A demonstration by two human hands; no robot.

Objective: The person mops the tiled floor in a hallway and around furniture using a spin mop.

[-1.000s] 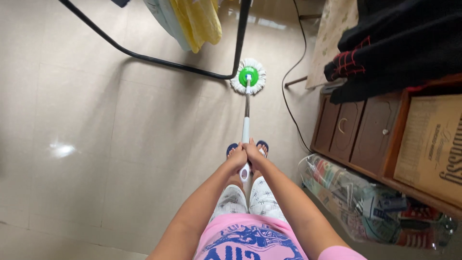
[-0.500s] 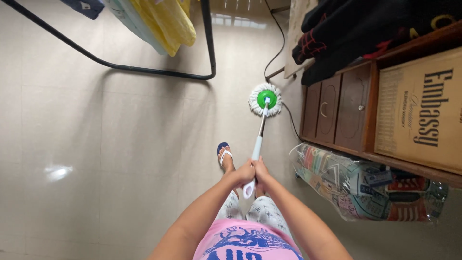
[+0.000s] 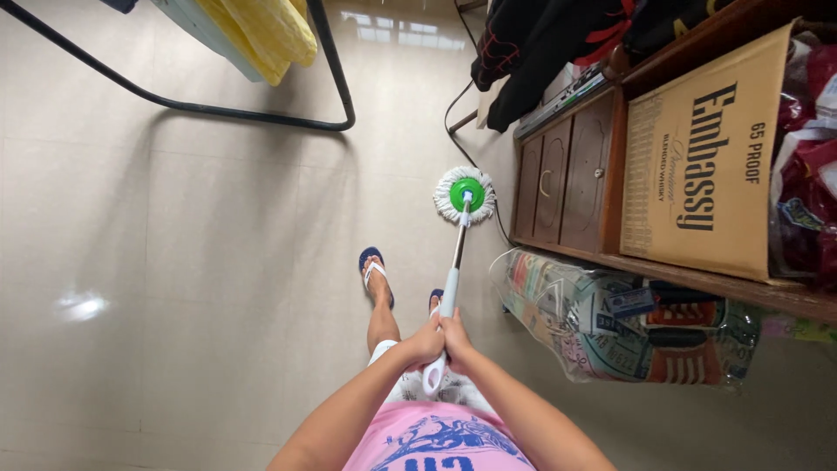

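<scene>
Hands come first, low in the view above a pink printed shirt (image 3: 440,440): the left hand (image 3: 425,343) and the right hand (image 3: 455,338) are both closed around the top of the mop handle (image 3: 451,283), pressed together side by side, with the white loop at the handle's end showing just below them. Beyond them one foot in a blue flip-flop (image 3: 373,269) stands on the pale tiled floor (image 3: 200,262), and the toe of the other peeks out beside the handle. The handle runs forward and slightly right to the round mop head (image 3: 464,195), white strands around a green disc, lying flat on the floor just beside the base of a dark wooden cabinet (image 3: 567,179) with three panelled doors. To the right of the handle a clear plastic bag (image 3: 623,318) lies on the floor against the cabinet, stuffed with flat printed packets in green, blue, red and white. Above it a tan cardboard box (image 3: 706,157) with dark lettering leans on the cabinet, with red wrappers to its right. Farther off, dark clothing (image 3: 540,44) is heaped over the cabinet, a black cable (image 3: 455,122) trails along the floor, and a black tube frame (image 3: 261,113) carries a yellow cloth (image 3: 261,30).
</scene>
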